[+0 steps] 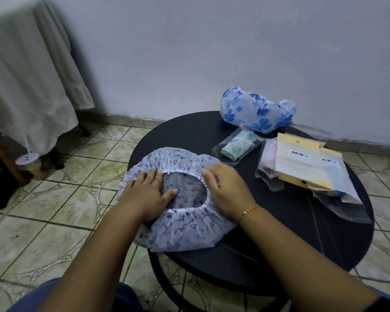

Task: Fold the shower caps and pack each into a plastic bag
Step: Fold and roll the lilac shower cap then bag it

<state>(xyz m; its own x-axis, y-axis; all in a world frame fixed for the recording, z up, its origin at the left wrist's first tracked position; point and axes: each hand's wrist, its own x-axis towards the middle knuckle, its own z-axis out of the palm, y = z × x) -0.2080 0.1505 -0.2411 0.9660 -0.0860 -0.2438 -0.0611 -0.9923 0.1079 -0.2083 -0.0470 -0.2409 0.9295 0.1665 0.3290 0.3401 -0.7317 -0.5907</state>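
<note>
A shower cap (180, 230) lies spread on the near left part of the worktop (279, 233), its edge hanging over the rim. The left hand (146, 192) rests on its left side, the right hand (229, 190) on its right. Behind and to the right lie a bagged cap (238, 146), then a stack of plastic bags (306, 167); a crumpled cap (254, 110) sits at the far edge
</note>
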